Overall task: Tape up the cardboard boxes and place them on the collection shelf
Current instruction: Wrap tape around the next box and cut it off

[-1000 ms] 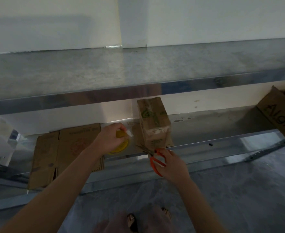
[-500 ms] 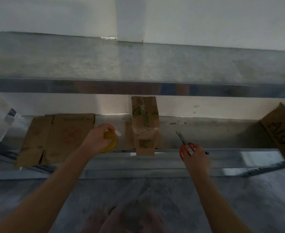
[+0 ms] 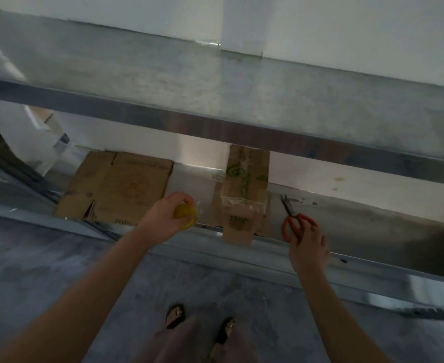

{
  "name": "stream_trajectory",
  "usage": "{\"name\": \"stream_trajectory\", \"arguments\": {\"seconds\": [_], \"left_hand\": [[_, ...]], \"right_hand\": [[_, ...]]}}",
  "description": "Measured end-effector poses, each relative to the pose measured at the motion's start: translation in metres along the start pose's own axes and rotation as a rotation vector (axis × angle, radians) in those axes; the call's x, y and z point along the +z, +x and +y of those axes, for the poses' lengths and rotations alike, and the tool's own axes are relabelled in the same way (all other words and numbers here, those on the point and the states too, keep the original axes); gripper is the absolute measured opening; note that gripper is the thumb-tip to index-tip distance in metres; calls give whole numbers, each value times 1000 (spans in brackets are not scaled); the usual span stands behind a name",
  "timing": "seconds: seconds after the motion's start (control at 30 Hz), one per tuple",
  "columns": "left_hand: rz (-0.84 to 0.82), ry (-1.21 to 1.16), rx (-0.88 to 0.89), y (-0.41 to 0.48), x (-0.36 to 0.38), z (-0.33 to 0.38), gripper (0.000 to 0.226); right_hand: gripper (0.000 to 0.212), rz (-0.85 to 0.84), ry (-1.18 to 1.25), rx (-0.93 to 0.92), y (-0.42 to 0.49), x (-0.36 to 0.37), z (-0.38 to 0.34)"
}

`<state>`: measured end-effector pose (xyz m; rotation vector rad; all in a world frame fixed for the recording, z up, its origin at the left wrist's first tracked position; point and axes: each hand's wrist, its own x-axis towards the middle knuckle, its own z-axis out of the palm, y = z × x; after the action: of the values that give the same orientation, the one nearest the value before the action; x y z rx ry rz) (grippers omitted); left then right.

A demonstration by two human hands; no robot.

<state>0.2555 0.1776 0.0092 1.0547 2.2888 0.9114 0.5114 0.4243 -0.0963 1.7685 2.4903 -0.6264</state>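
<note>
A small taped cardboard box (image 3: 244, 195) with green print stands on the lower metal shelf (image 3: 359, 226), its front end over the shelf edge. Clear tape runs along its top. My left hand (image 3: 167, 218) grips a yellow tape roll (image 3: 187, 214) just left of the box. My right hand (image 3: 308, 247) holds orange-handled scissors (image 3: 294, 221) to the right of the box, with the blades pointing toward the wall over the shelf.
Flattened cardboard sheets (image 3: 118, 189) lie on the lower shelf at the left. An upper metal shelf (image 3: 215, 82) overhangs the work area. White objects (image 3: 32, 137) stand at the far left. My sandalled feet (image 3: 200, 323) are on the grey floor.
My right hand has moved the scissors away from the box's front end to the right. My left hand with the tape roll has drawn slightly back from the box.
</note>
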Motion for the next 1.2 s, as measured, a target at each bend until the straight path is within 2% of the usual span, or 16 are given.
{"name": "stream_trajectory", "arguments": {"seconds": [0.07,0.17,0.3,0.5,0.63,0.77,0.83,0.9,1.03,1.13,1.2], "left_hand": [[-14,-5,8,-2,-2,-3,27],[-65,-1,70,-4,-7,-10,26],[-161,-5,161,-7,-21,-21,24],[-156,66,371,-8,-41,-42,21],[-131,55,447,-7,-50,-55,20],[-115,67,470,-8,-55,-62,23],[-108,79,471,-8,-55,-66,25],[-90,67,443,-8,-54,-68,31],[-46,3,276,4,-56,-72,59],[-44,90,282,15,-54,-83,62],[-81,230,283,19,-48,-91,70]], "right_hand": [[54,83,26,-34,-28,1,2],[45,247,87,-215,-91,17,-4],[41,250,133,-464,-154,37,-64],[54,261,149,-568,-162,38,-183],[49,172,197,-544,-157,40,-221],[15,153,409,-483,-155,39,-236],[8,158,454,-467,-155,37,-240],[4,154,442,-465,-156,36,-241],[4,178,438,-484,-164,44,-243],[7,129,500,-419,-171,57,-241],[7,97,566,-335,-167,63,-239]]}}
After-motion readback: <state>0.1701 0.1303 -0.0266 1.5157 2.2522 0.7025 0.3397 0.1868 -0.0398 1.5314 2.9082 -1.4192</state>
